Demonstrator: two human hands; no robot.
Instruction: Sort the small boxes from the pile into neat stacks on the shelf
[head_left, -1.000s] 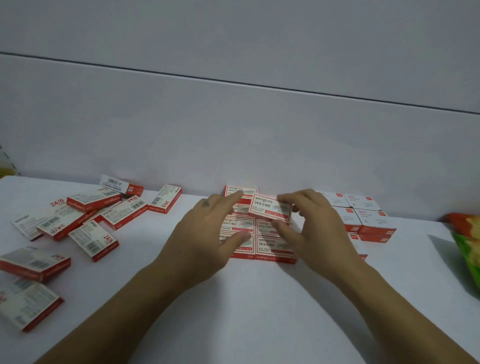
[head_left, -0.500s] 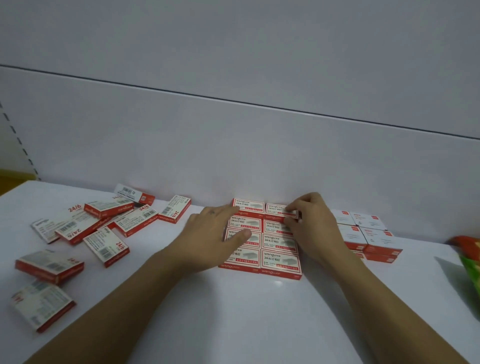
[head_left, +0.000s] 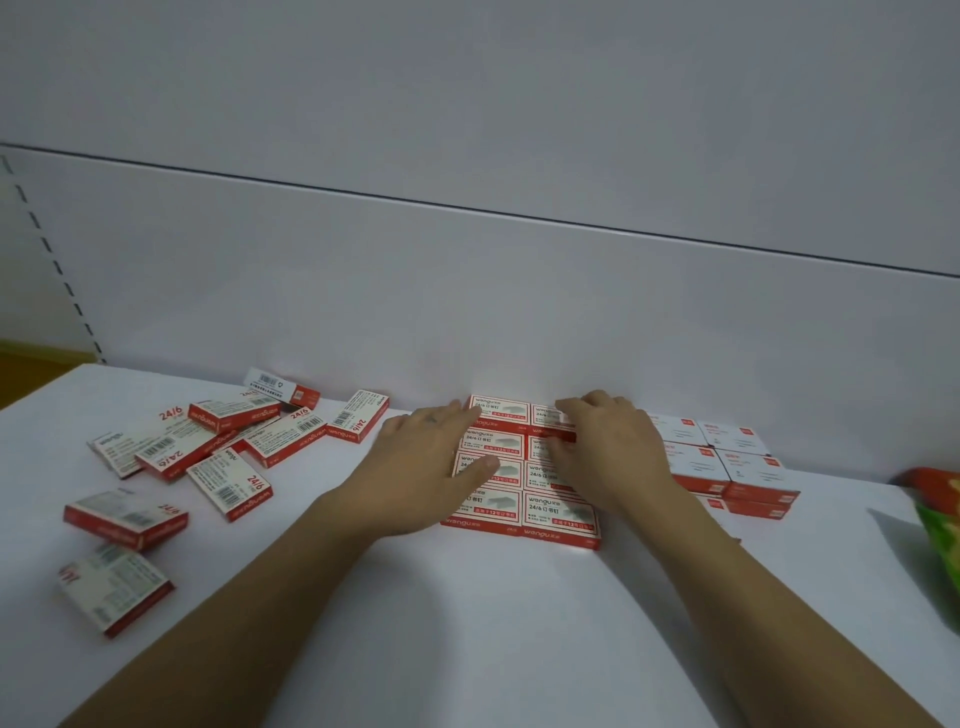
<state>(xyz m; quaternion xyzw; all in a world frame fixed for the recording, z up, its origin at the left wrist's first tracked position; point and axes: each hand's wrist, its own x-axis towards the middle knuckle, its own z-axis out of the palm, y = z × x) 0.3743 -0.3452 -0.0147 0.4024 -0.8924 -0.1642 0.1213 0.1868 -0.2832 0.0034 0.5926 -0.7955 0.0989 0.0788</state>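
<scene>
A neat block of red-and-white small boxes lies in two columns against the shelf's back wall. My left hand rests flat on the block's left column, index finger reaching the back-left box and thumb lying on a box top. My right hand covers the right column. Its curled fingers and thumb hold the back-right box, which sits down in the block. A loose pile of the same boxes is scattered at the left, some tilted on each other.
Low stacks of white boxes with red marks stand just right of my right hand. A green and red bag lies at the far right edge. The white shelf surface extends toward me; the grey back panel closes the rear.
My right hand has carried a box from above the block down into the back-right spot. The left hand has stayed on the left column. The view has shifted slightly.
</scene>
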